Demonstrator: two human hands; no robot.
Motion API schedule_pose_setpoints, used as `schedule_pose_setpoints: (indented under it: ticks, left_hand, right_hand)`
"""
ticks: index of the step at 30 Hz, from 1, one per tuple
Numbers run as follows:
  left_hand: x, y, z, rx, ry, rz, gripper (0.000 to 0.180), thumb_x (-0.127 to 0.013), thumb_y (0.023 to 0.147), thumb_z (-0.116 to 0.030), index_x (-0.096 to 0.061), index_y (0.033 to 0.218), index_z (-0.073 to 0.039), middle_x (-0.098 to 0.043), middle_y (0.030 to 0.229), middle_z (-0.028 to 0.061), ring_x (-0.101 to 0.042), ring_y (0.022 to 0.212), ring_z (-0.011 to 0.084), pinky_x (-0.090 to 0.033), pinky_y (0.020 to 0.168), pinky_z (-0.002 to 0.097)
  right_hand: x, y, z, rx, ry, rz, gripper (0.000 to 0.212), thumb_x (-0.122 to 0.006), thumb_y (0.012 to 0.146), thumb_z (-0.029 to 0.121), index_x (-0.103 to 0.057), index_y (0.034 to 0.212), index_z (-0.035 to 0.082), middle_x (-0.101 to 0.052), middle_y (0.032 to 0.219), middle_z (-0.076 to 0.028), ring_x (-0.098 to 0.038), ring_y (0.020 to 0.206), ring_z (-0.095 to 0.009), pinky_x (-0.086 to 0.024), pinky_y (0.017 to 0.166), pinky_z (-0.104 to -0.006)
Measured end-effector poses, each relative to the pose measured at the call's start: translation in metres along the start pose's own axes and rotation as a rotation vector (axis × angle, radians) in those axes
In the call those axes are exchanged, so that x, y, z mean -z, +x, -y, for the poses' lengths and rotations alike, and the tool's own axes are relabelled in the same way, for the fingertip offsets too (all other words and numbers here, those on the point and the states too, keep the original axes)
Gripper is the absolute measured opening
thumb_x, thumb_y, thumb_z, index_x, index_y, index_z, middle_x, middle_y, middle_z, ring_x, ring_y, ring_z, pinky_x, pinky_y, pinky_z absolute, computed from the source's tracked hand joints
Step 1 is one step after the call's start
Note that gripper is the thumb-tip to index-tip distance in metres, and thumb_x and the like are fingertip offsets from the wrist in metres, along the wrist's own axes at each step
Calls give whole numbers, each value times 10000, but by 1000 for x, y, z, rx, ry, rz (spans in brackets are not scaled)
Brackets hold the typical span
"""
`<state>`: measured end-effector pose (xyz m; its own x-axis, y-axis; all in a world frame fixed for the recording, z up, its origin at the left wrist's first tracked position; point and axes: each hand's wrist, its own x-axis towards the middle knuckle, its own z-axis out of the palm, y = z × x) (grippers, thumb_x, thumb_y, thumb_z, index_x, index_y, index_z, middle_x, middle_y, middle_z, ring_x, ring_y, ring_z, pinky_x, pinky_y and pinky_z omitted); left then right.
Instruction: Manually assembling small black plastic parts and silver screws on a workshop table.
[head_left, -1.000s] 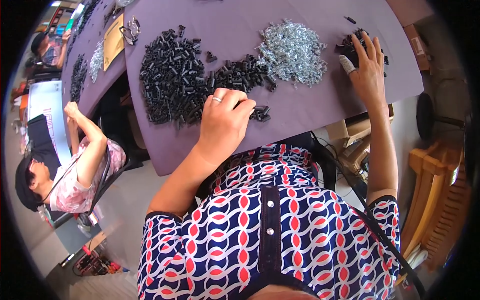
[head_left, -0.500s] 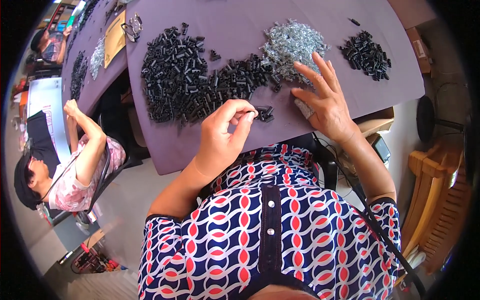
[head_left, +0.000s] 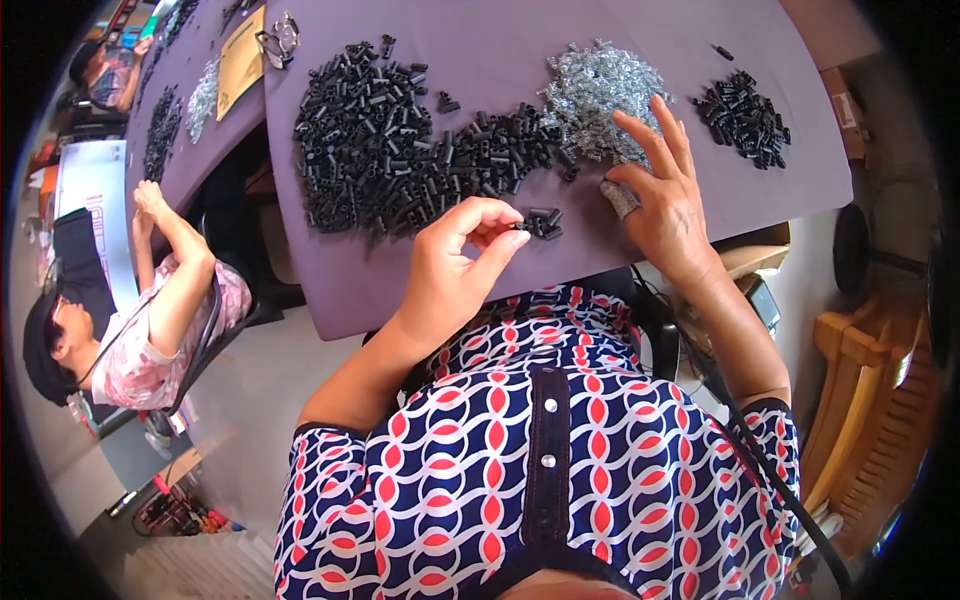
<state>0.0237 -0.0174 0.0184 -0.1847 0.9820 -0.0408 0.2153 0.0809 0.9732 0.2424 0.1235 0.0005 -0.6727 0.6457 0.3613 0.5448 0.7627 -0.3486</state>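
My left hand (head_left: 462,252) is closed, thumb and forefinger pinched on a small black plastic piece (head_left: 521,227) that is mostly hidden by the fingertips. A few loose black tubular parts (head_left: 545,222) lie right beside those fingertips. My right hand (head_left: 668,205) has its fingers apart at the near edge of a heap of small silvery metal pieces, perhaps springs (head_left: 600,88). A grey wrap (head_left: 620,199) covers its thumb. Left of that heap spreads a large pile of black tubular plastic parts (head_left: 365,150).
A smaller pile of black parts (head_left: 742,120) sits on the right of the purple-grey table (head_left: 690,40). Glasses (head_left: 281,42) and a brown envelope (head_left: 241,65) lie at the far left. Another person (head_left: 165,300) sits to the left; a wooden chair (head_left: 850,400) stands at the right.
The whole view has shifted slightly, so table and piles appear a little farther right. Both hands keep nearly the same poses, the left still pinched by the loose black parts.
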Motion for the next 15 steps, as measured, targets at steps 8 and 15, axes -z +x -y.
schedule_pose_setpoints:
  ticks: [8,15]
  left_hand:
    - [-2,3,-2,-58,64,6,106,-692,891,9,-695,997,-3,-659,923,38,-601,809,81,-483,721,231]
    - [-7,27,4,-521,630,-87,182,-733,803,-6,-702,980,-32,-649,906,107,-629,793,286,-515,696,365]
  right_hand:
    - [19,-2,14,-91,494,196,356,-626,655,-118,-619,979,29,-641,1090,-96,-629,1050,-341,-516,872,-429]
    - [12,-10,4,-302,705,207,244,-651,773,-135,-660,983,-11,-657,973,-87,-658,930,-205,-520,793,-302]
